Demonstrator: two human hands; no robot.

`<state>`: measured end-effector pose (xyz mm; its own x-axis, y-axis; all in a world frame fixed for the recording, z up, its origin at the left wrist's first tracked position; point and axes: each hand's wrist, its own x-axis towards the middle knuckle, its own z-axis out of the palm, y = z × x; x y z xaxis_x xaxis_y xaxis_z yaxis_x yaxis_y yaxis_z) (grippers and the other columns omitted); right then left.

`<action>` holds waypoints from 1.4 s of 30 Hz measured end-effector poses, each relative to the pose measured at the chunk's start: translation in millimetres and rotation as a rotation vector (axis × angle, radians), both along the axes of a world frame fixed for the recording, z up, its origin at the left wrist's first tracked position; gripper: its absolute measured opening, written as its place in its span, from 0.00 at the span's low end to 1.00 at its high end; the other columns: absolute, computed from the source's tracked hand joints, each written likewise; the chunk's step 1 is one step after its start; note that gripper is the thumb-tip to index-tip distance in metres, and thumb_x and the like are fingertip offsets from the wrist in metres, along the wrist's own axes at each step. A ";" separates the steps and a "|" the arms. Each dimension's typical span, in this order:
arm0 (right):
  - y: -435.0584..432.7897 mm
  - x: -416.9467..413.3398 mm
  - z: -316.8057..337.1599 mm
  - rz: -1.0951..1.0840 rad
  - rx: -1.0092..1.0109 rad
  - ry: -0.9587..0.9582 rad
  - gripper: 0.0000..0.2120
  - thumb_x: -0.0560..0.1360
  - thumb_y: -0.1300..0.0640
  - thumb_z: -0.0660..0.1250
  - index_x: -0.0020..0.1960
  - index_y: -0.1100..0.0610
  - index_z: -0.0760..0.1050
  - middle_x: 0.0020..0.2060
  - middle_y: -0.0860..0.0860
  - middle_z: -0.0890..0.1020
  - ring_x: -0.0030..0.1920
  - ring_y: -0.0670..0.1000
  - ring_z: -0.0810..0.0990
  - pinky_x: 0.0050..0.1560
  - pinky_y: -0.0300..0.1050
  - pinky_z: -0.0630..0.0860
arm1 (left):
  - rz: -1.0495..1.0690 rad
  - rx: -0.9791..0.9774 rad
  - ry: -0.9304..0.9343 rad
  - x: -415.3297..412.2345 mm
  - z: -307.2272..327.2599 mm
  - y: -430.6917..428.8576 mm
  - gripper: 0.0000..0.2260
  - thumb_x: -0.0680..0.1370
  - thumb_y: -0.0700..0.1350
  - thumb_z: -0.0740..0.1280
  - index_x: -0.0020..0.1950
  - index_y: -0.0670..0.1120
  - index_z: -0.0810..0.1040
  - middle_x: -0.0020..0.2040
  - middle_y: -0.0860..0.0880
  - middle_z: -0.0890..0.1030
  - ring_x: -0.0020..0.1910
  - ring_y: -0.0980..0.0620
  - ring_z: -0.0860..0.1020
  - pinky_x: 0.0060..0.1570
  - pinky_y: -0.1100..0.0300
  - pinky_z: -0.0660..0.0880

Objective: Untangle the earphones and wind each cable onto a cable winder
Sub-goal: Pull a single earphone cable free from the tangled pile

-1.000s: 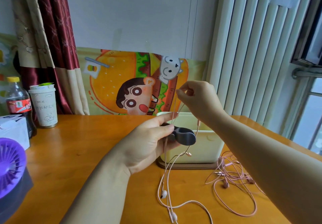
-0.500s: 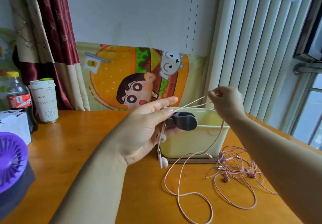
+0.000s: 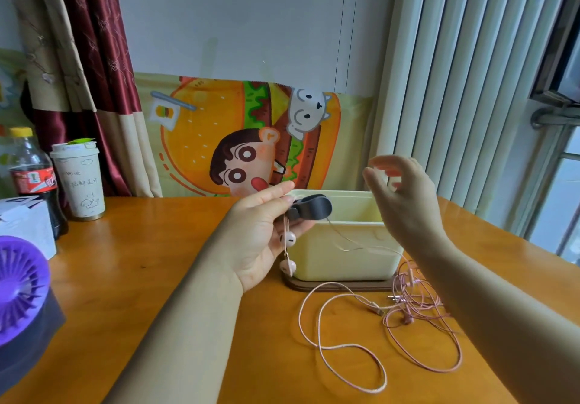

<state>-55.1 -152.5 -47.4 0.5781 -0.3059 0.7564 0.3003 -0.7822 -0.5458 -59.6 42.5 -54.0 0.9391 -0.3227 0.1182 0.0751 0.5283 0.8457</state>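
Table [image 3: 150, 278]: L hand [image 3: 260, 234] grips winder [image 3: 314, 209]; R hand [image 3: 405, 202] beside

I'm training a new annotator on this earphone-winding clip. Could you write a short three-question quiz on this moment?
1. True or false: the left hand holds the black cable winder above the table.
2. The two earbuds hang: A) below the winder B) flat on the table C) from a hook.
3. Fill in: the tangled pink cable lies beside the cream ____.
Key: 1 true; 2 A; 3 box.
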 end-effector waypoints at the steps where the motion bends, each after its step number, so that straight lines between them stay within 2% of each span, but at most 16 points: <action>1: 12.0 -12.0 -5.4 0.083 0.050 -0.066 0.03 0.77 0.53 0.67 0.48 0.53 0.77 0.43 0.48 0.80 0.46 0.48 0.78 0.50 0.41 0.75 | 0.045 0.004 0.015 4.0 -3.1 -1.4 0.12 0.80 0.34 0.61 0.63 0.40 0.77 0.49 0.41 0.82 0.42 0.46 0.83 0.36 0.62 0.80; 2: 25.6 -25.1 -11.6 0.182 0.099 -0.081 0.05 0.76 0.54 0.67 0.42 0.54 0.76 0.37 0.48 0.80 0.40 0.48 0.78 0.44 0.41 0.75 | 0.082 0.009 0.021 5.5 -4.6 -3.4 0.12 0.80 0.35 0.62 0.63 0.40 0.77 0.49 0.42 0.82 0.41 0.46 0.83 0.34 0.64 0.79; 4: 50.2 -43.3 -26.7 0.406 0.184 0.036 0.08 0.75 0.52 0.68 0.40 0.55 0.76 0.34 0.50 0.80 0.37 0.51 0.79 0.39 0.45 0.76 | 0.142 -0.008 0.050 7.1 -6.9 -8.5 0.14 0.80 0.35 0.62 0.66 0.39 0.75 0.49 0.43 0.80 0.42 0.47 0.82 0.40 0.61 0.80; 6: 68.7 -51.4 -39.4 0.552 0.225 0.199 0.07 0.73 0.52 0.71 0.45 0.53 0.75 0.39 0.46 0.81 0.40 0.48 0.81 0.41 0.46 0.79 | 0.191 -0.048 0.091 10.2 -10.8 -10.3 0.15 0.80 0.35 0.62 0.68 0.39 0.74 0.50 0.43 0.79 0.43 0.46 0.82 0.40 0.57 0.82; 8: 78.5 -51.5 -49.6 0.609 0.233 0.263 0.13 0.70 0.54 0.74 0.49 0.50 0.72 0.44 0.41 0.79 0.43 0.47 0.81 0.42 0.46 0.81 | 0.213 -0.003 0.121 11.1 -15.0 -13.1 0.15 0.81 0.39 0.63 0.68 0.43 0.74 0.56 0.40 0.80 0.42 0.45 0.82 0.31 0.56 0.80; 11: 84.6 -43.6 -54.8 0.561 0.214 0.221 0.13 0.71 0.57 0.73 0.50 0.49 0.71 0.44 0.43 0.78 0.41 0.49 0.80 0.40 0.49 0.81 | 0.240 0.036 0.166 12.9 -21.8 -16.1 0.15 0.81 0.43 0.63 0.68 0.45 0.74 0.60 0.39 0.79 0.39 0.45 0.82 0.29 0.55 0.79; 14: 82.3 -33.0 -56.4 0.505 0.240 0.198 0.08 0.72 0.58 0.72 0.47 0.50 0.75 0.40 0.45 0.81 0.38 0.50 0.81 0.38 0.47 0.81 | 0.235 -0.024 0.200 11.5 -24.7 -22.5 0.13 0.81 0.42 0.63 0.66 0.46 0.75 0.58 0.38 0.80 0.43 0.44 0.83 0.43 0.48 0.82; 16: 76.9 -26.4 -57.1 0.515 0.293 0.198 0.04 0.72 0.59 0.72 0.45 0.53 0.78 0.39 0.48 0.82 0.36 0.50 0.81 0.35 0.41 0.79 | 0.233 -0.052 0.207 13.5 -27.4 -25.7 0.14 0.81 0.43 0.64 0.67 0.45 0.74 0.60 0.40 0.79 0.48 0.43 0.83 0.53 0.45 0.80; 17: 73.9 -24.1 -56.5 0.531 0.330 0.208 0.02 0.73 0.60 0.71 0.45 0.54 0.79 0.38 0.49 0.82 0.35 0.50 0.81 0.34 0.37 0.78 | 0.225 -0.058 0.200 14.3 -28.4 -26.0 0.14 0.81 0.44 0.64 0.66 0.43 0.74 0.58 0.41 0.80 0.48 0.44 0.83 0.53 0.46 0.80; 20: 63.6 -16.6 -53.7 0.573 0.420 0.244 0.01 0.74 0.60 0.70 0.45 0.55 0.81 0.36 0.53 0.82 0.30 0.47 0.79 0.31 0.35 0.74 | 0.170 -0.033 0.113 16.3 -32.0 -24.6 0.09 0.80 0.44 0.63 0.57 0.42 0.78 0.43 0.45 0.85 0.42 0.48 0.84 0.44 0.57 0.82; 21: 59.5 -13.8 -52.2 0.594 0.443 0.259 0.01 0.74 0.60 0.70 0.44 0.56 0.81 0.35 0.53 0.82 0.30 0.45 0.78 0.31 0.34 0.73 | 0.159 0.002 0.075 17.5 -33.7 -23.9 0.08 0.80 0.44 0.63 0.55 0.43 0.79 0.40 0.46 0.85 0.42 0.49 0.84 0.45 0.57 0.82; 24: 46.3 -7.7 -46.6 0.689 0.484 0.339 0.04 0.74 0.57 0.70 0.45 0.57 0.82 0.29 0.51 0.79 0.30 0.44 0.76 0.33 0.35 0.73 | 0.118 0.140 -0.016 20.5 -38.2 -20.8 0.11 0.80 0.43 0.63 0.61 0.44 0.78 0.50 0.45 0.85 0.52 0.48 0.83 0.56 0.52 0.78; 26: 36.9 -5.8 -41.7 0.754 0.552 0.393 0.07 0.75 0.57 0.68 0.46 0.59 0.82 0.28 0.50 0.78 0.29 0.45 0.74 0.33 0.35 0.73 | 0.067 0.239 -0.086 21.3 -38.9 -18.3 0.13 0.80 0.41 0.62 0.64 0.46 0.77 0.54 0.46 0.84 0.55 0.48 0.82 0.59 0.51 0.77; 30: 22.1 -3.0 -33.1 0.795 0.524 0.477 0.09 0.75 0.55 0.68 0.43 0.60 0.82 0.31 0.56 0.77 0.29 0.47 0.72 0.33 0.38 0.71 | 0.124 0.441 -0.241 22.2 -39.0 -17.7 0.12 0.80 0.39 0.63 0.61 0.50 0.78 0.57 0.49 0.84 0.55 0.53 0.82 0.56 0.55 0.79; 34: 17.5 -3.4 -32.8 0.707 0.454 0.432 0.11 0.72 0.51 0.68 0.38 0.58 0.81 0.26 0.53 0.76 0.29 0.48 0.71 0.34 0.42 0.69 | 0.173 0.537 -0.348 18.9 -38.6 -23.6 0.11 0.80 0.42 0.64 0.61 0.50 0.79 0.54 0.51 0.85 0.54 0.54 0.82 0.53 0.59 0.80; 42: 13.7 -5.3 -35.0 0.627 0.397 0.342 0.10 0.73 0.61 0.65 0.33 0.59 0.74 0.24 0.53 0.74 0.27 0.48 0.70 0.34 0.44 0.69 | 0.160 0.571 -0.403 15.3 -39.7 -35.0 0.09 0.81 0.46 0.62 0.55 0.52 0.81 0.47 0.51 0.86 0.49 0.54 0.84 0.51 0.58 0.81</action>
<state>-60.4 -138.9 -82.4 0.9101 -0.0568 0.4105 0.3845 -0.2536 -0.8876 -44.3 7.4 -93.7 0.8990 -0.2997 0.3193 -0.3425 -0.0268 0.9392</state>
